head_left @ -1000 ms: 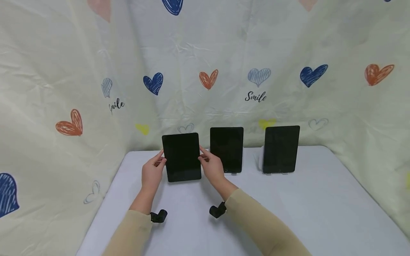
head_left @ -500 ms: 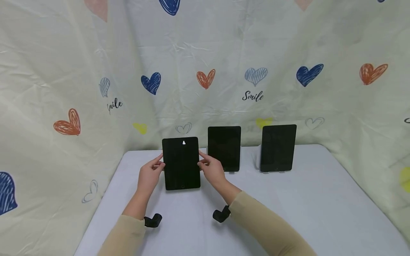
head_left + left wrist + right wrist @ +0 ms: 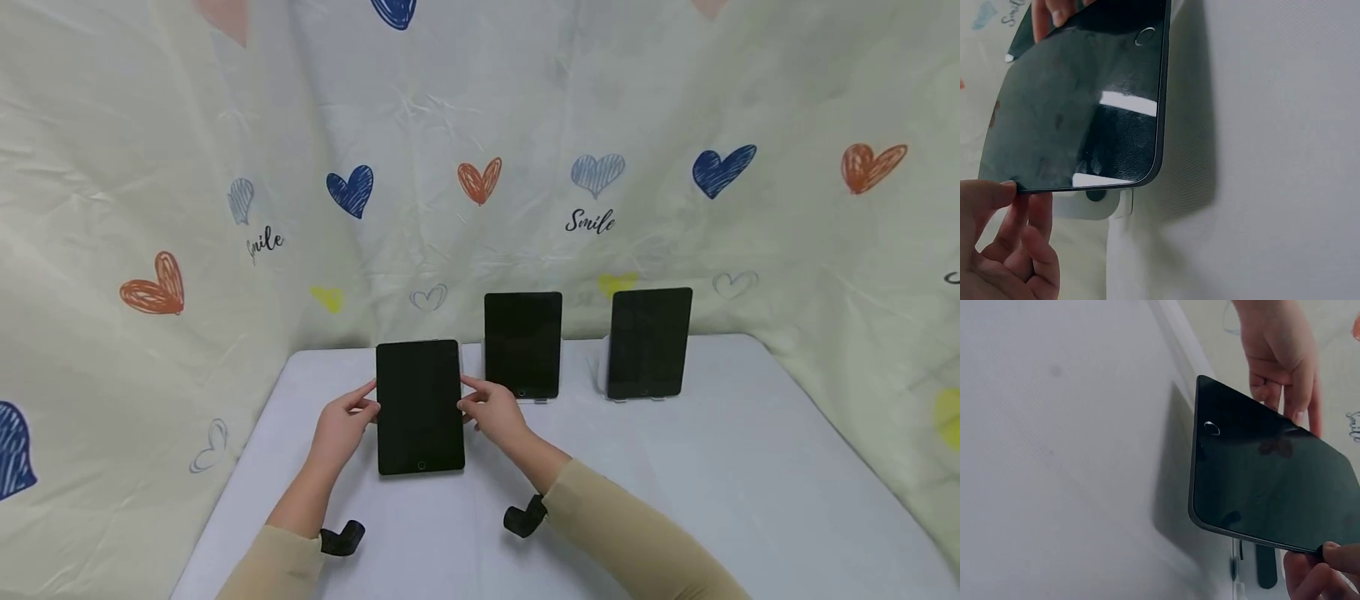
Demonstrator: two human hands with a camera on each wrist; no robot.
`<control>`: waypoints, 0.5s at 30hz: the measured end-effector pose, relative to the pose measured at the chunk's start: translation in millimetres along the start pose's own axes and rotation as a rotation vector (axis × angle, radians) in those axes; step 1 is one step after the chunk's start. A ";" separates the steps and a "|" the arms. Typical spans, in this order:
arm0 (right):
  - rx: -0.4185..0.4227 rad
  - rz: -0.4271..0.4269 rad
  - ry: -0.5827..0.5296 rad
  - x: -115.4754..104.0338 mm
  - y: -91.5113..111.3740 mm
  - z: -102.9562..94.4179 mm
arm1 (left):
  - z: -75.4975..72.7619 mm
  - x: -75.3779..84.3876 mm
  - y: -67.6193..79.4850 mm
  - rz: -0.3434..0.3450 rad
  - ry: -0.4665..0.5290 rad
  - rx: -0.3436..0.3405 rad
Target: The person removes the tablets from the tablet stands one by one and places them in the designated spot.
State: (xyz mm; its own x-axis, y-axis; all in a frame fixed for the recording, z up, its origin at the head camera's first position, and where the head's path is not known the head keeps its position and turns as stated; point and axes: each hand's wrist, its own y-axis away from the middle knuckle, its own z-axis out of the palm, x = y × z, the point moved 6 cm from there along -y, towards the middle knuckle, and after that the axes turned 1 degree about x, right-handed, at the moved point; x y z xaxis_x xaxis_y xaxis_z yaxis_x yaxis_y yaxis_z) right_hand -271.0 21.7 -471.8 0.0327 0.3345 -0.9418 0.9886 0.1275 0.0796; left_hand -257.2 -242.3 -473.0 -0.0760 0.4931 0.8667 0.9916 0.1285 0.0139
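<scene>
Table: white surface (image 3: 712,467) reaching back to a pale curtain (image 3: 480,100) printed with hearts and "Smile".
Sleeves: beige (image 3: 630,533), entering from the near side, with a black wrist camera (image 3: 343,538) by the left cuff and another (image 3: 524,517) by the right.
Held tablet: dark-screened tablet (image 3: 420,408), between the two hands on the left half of the table, screen facing the near side, round button at its near end; its shadow falls on the table.
Left hand: (image 3: 339,429) pinches the left long edge about halfway along, thumb at the front rim, other fingers behind, closed to the tablet's thickness.
Right hand: (image 3: 495,412) mirrors that grip on the right long edge.
Behind it: pale piece with a dark pad (image 3: 1082,206), partly hidden.
Farther back: middle tablet (image 3: 522,346) and right tablet (image 3: 648,343), both propped up, well apart from the fingers of the left hand.
</scene>
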 end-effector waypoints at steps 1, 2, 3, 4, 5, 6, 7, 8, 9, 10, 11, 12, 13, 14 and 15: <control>-0.011 0.005 -0.004 0.1 1.1 1.2 | -1.0 -1.2 1.3 -0.003 0.000 -0.002; -0.020 0.011 -0.009 0.4 2.2 2.2 | -1.8 -1.9 2.7 -0.004 0.000 -0.006; -0.028 0.019 -0.016 0.8 3.5 3.3 | -2.3 -2.9 4.0 -0.009 0.003 -0.010; -0.035 0.025 -0.019 1.4 4.7 4.2 | -2.5 -4.1 5.1 -0.013 0.004 -0.018; -0.041 0.029 -0.026 2.1 5.8 4.9 | -2.5 -5.3 6.1 -0.019 0.006 -0.027; -0.044 0.036 -0.029 3.1 6.8 5.5 | -2.1 -6.4 6.9 -0.025 0.005 -0.036; -0.047 0.043 -0.034 4.1 7.9 6.0 | -1.4 -6.8 8.5 -0.032 0.004 -0.049; -0.049 0.050 -0.036 5.2 8.9 6.4 | -0.5 -7.3 10.1 -0.039 0.003 -0.061; -0.050 0.055 -0.034 6.3 10.1 6.8 | 0.4 -7.8 11.8 -0.042 0.002 -0.070; -0.052 0.057 -0.030 7.5 11.3 7.3 | 1.3 -8.4 13.9 -0.049 0.000 -0.079; -0.055 0.056 -0.028 8.3 12.7 8.0 | 2.1 -8.7 16.5 -0.052 -0.002 -0.087; -0.060 0.064 -0.024 9.6 14.4 8.9 | 2.8 -9.6 19.0 -0.059 -0.003 -0.089; -0.065 0.068 -0.021 10.6 16.4 10.0 | 3.6 -11.0 21.6 -0.065 -0.004 -0.093; -0.071 0.077 -0.018 11.8 18.4 11.1 | 4.1 -12.8 23.9 -0.072 -0.009 -0.094; -0.079 0.082 -0.015 13.1 20.4 12.5 | 4.5 -14.8 26.3 -0.079 -0.012 -0.097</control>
State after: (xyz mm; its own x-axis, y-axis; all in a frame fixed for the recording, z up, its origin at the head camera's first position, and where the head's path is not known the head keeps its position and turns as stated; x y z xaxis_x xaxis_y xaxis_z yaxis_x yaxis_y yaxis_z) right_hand -248.6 17.0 -486.5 0.1162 0.3327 -0.9358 0.9678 0.1737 0.1820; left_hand -230.4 -242.4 -487.8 -0.1546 0.4954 0.8548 0.9880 0.0837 0.1302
